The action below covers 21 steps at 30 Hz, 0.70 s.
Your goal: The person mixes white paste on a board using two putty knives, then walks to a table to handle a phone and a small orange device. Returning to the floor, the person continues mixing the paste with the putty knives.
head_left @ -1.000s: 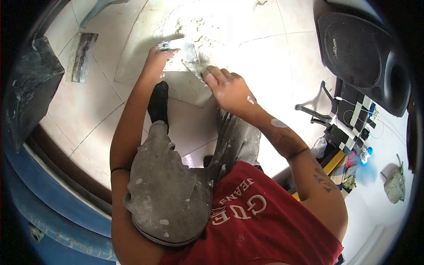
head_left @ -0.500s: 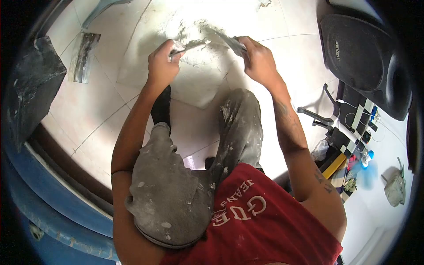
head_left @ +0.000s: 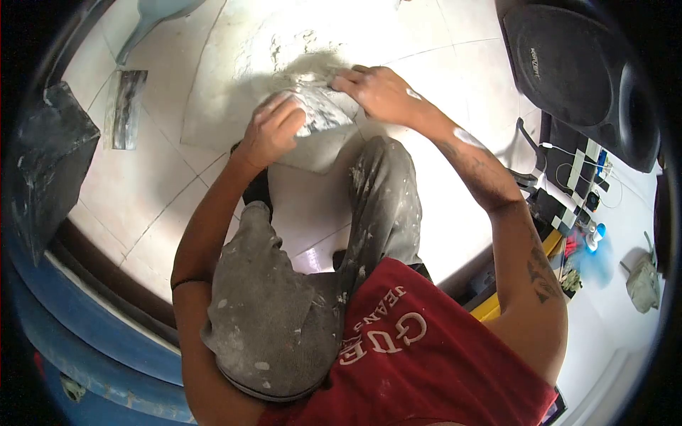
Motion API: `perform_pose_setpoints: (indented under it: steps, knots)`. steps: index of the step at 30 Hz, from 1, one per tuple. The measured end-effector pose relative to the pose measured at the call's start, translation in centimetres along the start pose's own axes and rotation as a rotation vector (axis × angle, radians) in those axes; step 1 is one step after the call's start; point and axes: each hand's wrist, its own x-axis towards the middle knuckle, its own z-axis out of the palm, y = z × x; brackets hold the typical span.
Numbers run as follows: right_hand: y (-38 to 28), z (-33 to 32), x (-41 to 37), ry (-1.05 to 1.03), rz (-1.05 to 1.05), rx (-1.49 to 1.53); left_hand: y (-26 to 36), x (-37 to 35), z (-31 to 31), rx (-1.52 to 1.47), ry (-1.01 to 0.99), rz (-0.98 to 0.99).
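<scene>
My left hand is closed round the left edge of a wide putty knife, its blade smeared with white paste. My right hand has its fingers curled at the blade's upper right; the putty knife in that hand is mostly hidden behind the fingers. Beneath both hands lies a pale flat board on the floor, with lumps of white paste spread across its upper part. White smears mark my right wrist and forearm.
A streaked metal blade lies on the tiles at left, below a grey-blue handled object. A dark box-like object stands at the left edge. At right are a black speaker and cables. My paint-spotted knees flank the work.
My hands have come together over the board, the right moving left and turning inward. The left hand has dropped slightly, and its blade now faces up. The view has shifted a little.
</scene>
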Motion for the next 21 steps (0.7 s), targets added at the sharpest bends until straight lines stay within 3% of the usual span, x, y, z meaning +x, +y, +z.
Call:
perform_pose_setpoints:
  steps: [1,3,6,7,11,15,18,21]
  knots:
    - [0.9,1.2,0.5,-0.046,0.066,-0.002,0.4,0.4,0.0,-0.02,-0.009,0.003]
    - [2.2,2.4,1.2,0.154,0.043,-0.064,1.4,1.1,-0.2,-0.06,-0.025,0.006]
    - [2.4,2.3,1.2,0.311,0.041,-0.142,1.3,1.4,-0.7,-0.147,0.097,-0.623]
    - [2.1,1.8,0.9,0.327,0.011,-0.158,0.3,1.6,-0.7,-0.102,0.111,-0.747]
    - [0.3,1.2,0.5,0.404,-0.15,-0.166,-0.3,3.7,-0.9,-0.02,-0.13,-0.655]
    - [-0.3,0.9,0.7,0.429,-0.16,-0.111,-1.6,4.4,1.3,0.1,-0.453,-0.621]
    - [1.1,0.9,0.1,0.489,0.062,-0.039,-3.2,2.8,1.7,0.166,-0.433,-0.687]
    - [4.0,1.3,-0.2,0.382,0.476,0.064,-3.1,0.9,0.9,0.11,-0.099,-0.626]
